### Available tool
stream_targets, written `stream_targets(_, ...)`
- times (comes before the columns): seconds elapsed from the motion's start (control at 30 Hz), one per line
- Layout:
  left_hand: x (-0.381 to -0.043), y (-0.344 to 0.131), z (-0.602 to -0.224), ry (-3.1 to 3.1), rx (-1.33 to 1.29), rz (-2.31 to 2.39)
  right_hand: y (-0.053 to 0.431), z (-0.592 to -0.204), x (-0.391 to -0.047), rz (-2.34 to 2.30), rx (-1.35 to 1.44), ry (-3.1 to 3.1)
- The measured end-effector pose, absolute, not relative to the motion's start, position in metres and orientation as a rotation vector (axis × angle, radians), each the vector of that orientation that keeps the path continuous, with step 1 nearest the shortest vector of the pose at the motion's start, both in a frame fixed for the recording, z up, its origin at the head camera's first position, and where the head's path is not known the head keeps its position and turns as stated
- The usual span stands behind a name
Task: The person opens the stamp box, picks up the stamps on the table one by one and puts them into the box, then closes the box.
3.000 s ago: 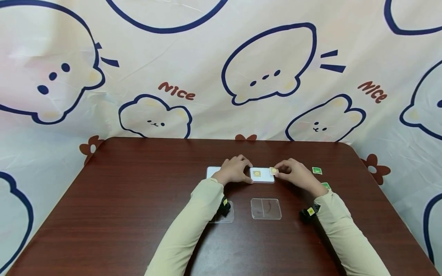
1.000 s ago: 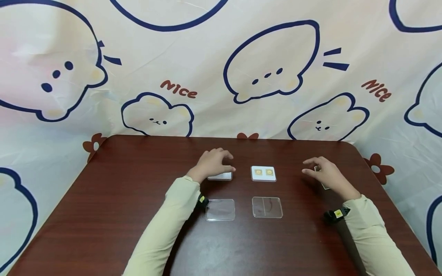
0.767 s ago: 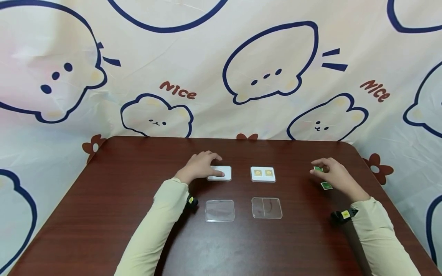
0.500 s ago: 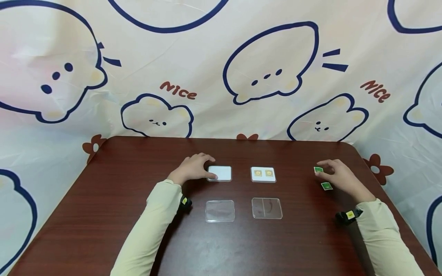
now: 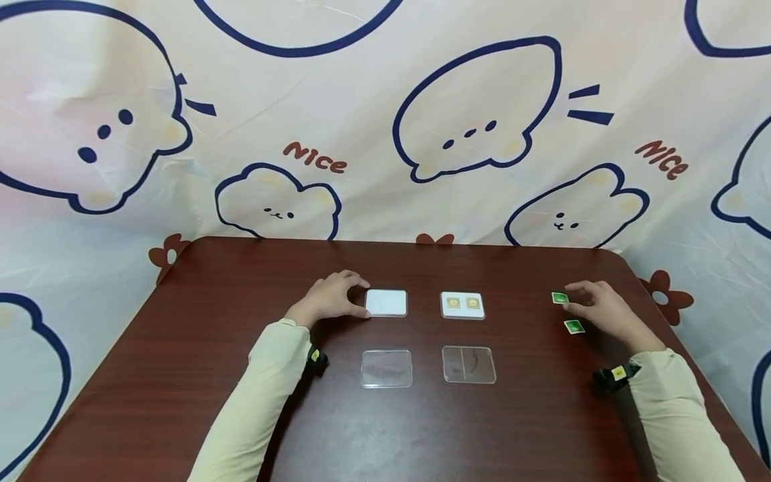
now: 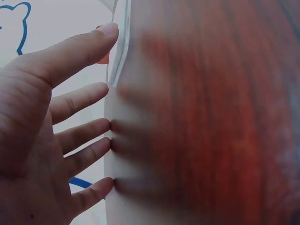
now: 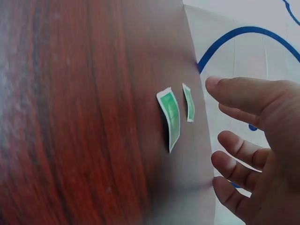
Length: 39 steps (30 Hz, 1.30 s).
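Note:
In the head view a blank white rectangular case lies on the table. My left hand is at its left end, thumb at the near corner and fingers by the far one. The left wrist view shows those fingers spread and nearly straight, the thumb against the case's edge. My right hand is beside two small green cards, its fingertips right by the far card. The near card lies below it. In the right wrist view the cards are slightly curled, and the fingers are loosely bent with nothing between them.
Between the hands lies a second white case bearing two small yellow cards. Nearer are two clear plastic lids, the right-hand lid with a dividing line. A printed cloth hangs behind the brown table.
A yellow card pinched by my right hand now lies in the second case. The right hand has moved right to the green cards. My left hand has moved left to the blank case.

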<state>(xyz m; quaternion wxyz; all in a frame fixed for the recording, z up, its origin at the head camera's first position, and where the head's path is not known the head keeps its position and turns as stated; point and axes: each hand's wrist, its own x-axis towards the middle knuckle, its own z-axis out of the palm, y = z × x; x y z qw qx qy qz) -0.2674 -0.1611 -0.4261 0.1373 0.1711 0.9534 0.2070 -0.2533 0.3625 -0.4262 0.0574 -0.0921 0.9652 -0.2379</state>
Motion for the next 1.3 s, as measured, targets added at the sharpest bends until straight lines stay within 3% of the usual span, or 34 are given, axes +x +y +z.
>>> stream_targets(1.3, -0.264, -0.161, -0.441, 2.786, 0.455, 0.682, 0.345, -0.426, -0.267, -0.63, -0.222, 2.916)
